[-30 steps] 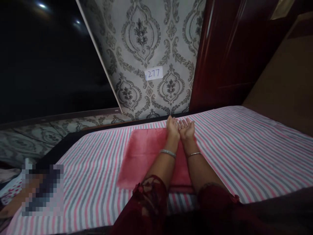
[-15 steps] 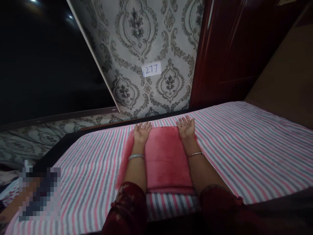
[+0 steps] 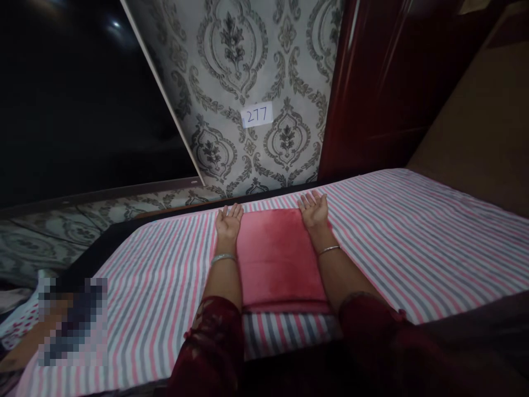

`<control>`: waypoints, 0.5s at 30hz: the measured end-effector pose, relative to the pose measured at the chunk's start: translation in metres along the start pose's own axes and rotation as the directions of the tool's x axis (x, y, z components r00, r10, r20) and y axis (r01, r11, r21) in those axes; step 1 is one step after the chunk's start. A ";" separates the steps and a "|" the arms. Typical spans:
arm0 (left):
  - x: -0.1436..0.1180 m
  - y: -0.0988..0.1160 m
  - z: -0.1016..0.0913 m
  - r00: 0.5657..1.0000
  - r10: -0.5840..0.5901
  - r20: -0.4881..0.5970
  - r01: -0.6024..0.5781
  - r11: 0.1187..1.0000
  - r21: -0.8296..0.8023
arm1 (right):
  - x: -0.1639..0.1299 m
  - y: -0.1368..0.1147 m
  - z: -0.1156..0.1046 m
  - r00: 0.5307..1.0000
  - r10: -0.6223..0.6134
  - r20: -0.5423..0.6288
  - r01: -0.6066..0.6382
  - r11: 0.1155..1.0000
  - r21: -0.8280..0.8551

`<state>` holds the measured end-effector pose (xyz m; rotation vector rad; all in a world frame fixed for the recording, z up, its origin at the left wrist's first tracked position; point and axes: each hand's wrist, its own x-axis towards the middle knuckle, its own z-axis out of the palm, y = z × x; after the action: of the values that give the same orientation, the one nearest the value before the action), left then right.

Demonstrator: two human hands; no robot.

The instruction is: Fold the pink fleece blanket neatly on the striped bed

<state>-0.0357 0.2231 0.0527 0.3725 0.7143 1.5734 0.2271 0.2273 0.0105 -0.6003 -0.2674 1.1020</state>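
Note:
A folded pinkish-red plush cloth [image 3: 281,259] lies flat on a striped sheet, with a fold line along its near edge. My left hand [image 3: 228,221] rests palm up at the cloth's far left corner, its fingers stretched out. At the far right corner my right hand [image 3: 314,210] is also palm up with spread fingers. Both forearms lie along the cloth's two sides, a bangle on each wrist. Neither palm has anything in it. The backs of the hands are hidden, so what they press on cannot be seen.
The pink, grey and white striped sheet [image 3: 397,237] covers the table. Behind stand a patterned wall with a paper marked 277 [image 3: 257,114], a dark screen [image 3: 82,110] at left and a dark red panel [image 3: 372,99] at right. A blurred-out patch [image 3: 74,325] hides something at lower left.
My left hand and forearm have shifted left to the cloth's side edge. The strip of red cloth left of that arm no longer shows. My right hand has barely moved.

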 end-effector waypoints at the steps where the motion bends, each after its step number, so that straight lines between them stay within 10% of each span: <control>1: -0.002 0.000 0.004 1.000 0.009 -0.005 -0.009 0.999 0.053 | -0.002 -0.002 0.004 1.000 0.010 -0.002 -0.010 1.000 -0.020; 8: -0.066 0.013 0.003 0.978 -0.063 0.198 -0.039 0.879 0.476 | -0.064 -0.061 -0.006 0.926 -0.064 0.373 0.270 0.802 -0.533; 11: -0.126 0.023 -0.024 0.847 -0.140 0.512 -0.370 0.537 0.759 | -0.126 -0.098 -0.041 0.788 -0.001 0.615 0.542 0.475 -0.693; 15: -0.184 0.024 -0.068 0.638 -0.318 0.702 -0.713 0.103 0.694 | -0.195 -0.120 -0.092 0.626 0.292 0.723 0.741 0.063 -0.668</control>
<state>-0.0702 0.0283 0.0482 2.2122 0.9729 0.6988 0.2765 -0.0145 0.0225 -1.2325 -2.0193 0.5098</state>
